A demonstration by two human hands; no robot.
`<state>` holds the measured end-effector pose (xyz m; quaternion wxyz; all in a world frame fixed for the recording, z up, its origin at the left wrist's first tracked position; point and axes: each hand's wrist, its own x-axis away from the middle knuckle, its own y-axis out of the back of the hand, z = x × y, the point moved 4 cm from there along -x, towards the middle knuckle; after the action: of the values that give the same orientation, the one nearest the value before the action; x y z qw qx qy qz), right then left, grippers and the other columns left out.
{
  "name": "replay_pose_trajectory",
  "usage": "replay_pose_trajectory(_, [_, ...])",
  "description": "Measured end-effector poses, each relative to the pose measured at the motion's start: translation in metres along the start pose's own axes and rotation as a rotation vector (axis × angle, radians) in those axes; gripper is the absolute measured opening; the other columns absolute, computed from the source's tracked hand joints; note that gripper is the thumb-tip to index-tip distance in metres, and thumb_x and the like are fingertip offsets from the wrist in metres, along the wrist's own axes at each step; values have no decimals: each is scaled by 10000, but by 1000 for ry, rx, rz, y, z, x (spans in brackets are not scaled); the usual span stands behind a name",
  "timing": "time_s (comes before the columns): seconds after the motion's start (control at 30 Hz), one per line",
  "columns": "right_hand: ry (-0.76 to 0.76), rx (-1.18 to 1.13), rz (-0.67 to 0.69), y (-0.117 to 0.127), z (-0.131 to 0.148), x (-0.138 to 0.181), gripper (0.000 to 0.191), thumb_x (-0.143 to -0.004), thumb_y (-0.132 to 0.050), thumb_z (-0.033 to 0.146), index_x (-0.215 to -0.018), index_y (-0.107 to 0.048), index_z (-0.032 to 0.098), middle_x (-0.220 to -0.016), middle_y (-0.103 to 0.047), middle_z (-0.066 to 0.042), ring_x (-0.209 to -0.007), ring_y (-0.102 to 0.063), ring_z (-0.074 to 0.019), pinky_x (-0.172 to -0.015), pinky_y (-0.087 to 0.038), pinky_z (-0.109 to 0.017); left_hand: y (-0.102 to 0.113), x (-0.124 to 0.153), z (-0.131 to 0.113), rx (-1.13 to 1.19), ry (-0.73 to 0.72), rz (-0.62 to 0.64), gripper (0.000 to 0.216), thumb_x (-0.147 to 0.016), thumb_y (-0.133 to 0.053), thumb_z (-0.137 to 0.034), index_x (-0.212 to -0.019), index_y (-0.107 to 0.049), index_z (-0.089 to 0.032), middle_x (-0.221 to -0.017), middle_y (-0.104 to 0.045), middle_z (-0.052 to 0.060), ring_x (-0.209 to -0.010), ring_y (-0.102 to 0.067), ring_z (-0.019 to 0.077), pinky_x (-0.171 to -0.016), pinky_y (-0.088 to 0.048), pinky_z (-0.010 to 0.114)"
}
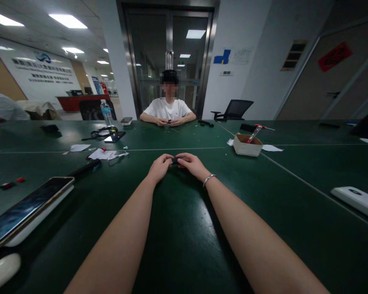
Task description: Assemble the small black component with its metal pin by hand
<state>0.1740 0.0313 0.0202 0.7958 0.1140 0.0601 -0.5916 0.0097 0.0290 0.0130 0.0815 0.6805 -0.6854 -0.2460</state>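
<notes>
Just past the middle of the dark green table [178,228], my two hands meet around a small black object [175,161]. Its kind is too small and too covered by fingers to tell. My left hand [160,166] pinches its left end, where a bit of something light or shiny shows at the fingertips. The right end sits between the thumb and fingers of my right hand [192,164]. A silver bracelet [209,179] circles my right wrist. The object is held close to the tabletop; whether it touches cannot be made out.
A small open box [247,148] with tools stands at right. Left lie a phone [33,208] on a white block, scraps of paper [102,154] and cables [104,132]. A water bottle [106,112] stands farther back. Another person [168,109] sits opposite, hands on the table.
</notes>
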Motion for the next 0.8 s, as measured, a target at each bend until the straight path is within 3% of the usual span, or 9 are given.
replay_pose_trajectory(0.47, [-36,-20,-6,-1,6,3,207,-787,-689,201,-990,-666,166,-743,-680,-14,-662,-646,-116,-682,-522,-257,5,4,-9,18,-43,-16,293,-783,-539,-269,-1038,-668,-203,-873,-641,28,-791,-572,154,-756,-449,289])
replay_pose_trajectory(0.8, [-27,-15,-7,0,4,2,231,-781,-703,244,-998,-666,173,-735,-677,-14,-664,-645,-123,-682,-535,-267,1,-1,1,38,-22,19,294,-843,-479,-346,-1032,-665,-222,-963,-675,40,-826,-597,165,-722,-455,285])
